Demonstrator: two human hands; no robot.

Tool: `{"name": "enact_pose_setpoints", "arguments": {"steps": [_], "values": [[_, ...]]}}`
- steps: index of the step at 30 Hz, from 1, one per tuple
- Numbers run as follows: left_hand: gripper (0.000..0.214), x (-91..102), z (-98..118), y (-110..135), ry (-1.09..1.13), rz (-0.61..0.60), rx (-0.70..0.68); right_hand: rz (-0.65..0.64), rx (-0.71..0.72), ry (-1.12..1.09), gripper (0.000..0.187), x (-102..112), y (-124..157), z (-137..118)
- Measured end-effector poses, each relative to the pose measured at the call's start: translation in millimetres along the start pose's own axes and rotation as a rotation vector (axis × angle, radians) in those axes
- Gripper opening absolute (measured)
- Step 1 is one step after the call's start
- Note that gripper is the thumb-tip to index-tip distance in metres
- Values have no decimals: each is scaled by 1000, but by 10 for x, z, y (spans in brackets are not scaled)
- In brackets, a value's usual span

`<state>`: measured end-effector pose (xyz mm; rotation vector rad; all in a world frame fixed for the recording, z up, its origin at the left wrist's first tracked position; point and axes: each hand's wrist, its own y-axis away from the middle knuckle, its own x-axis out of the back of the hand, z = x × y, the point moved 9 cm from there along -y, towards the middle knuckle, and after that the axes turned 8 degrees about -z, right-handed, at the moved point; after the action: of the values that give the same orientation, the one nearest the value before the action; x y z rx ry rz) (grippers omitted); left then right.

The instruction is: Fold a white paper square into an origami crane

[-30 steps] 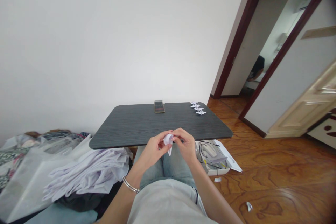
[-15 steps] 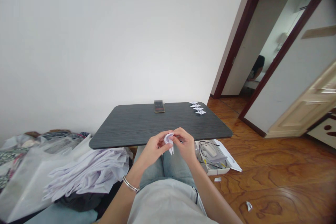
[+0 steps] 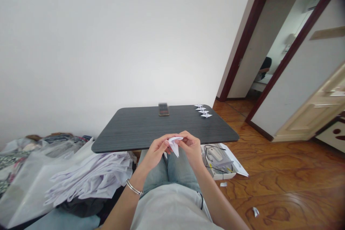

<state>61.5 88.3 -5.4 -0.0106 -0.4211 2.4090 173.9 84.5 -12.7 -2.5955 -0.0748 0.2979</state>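
A small piece of folded white paper is held between my hands, just in front of the near edge of the dark table and above my lap. My left hand is closed on its left side, thumb on the near face. On the opposite side, my right hand pinches the paper between thumb and fingers. Its upper edge is spread and curved, and a pointed end hangs downward. Several folded white paper cranes stand in a row at the table's far right corner.
A phone leans on a stand at the table's back edge. Piled white cloth lies at the left. To the right, a white box holds cables and other items on the wooden floor, with paper scraps nearby.
The folded paper has turned and opened out between my fingers; its upper edge is wider and its point hangs at the centre. Both hands stay at nearly the same spot.
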Motion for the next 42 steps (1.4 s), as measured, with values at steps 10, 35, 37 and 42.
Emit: {"name": "enact_pose_setpoints", "arguments": {"steps": [10, 35, 37, 42], "values": [[36, 40, -77, -24, 29, 38, 28, -10, 14, 37, 5, -47, 10, -40], [33, 122, -26, 32, -46, 154, 150, -55, 229, 240, 8, -72, 60, -327], [33, 112, -17, 35, -79, 150, 143, -73, 248, 269, 9, -94, 70, -369], [31, 113, 26, 47, -175, 160, 134, -99, 263, 331, 12, -141, 83, -428]]}}
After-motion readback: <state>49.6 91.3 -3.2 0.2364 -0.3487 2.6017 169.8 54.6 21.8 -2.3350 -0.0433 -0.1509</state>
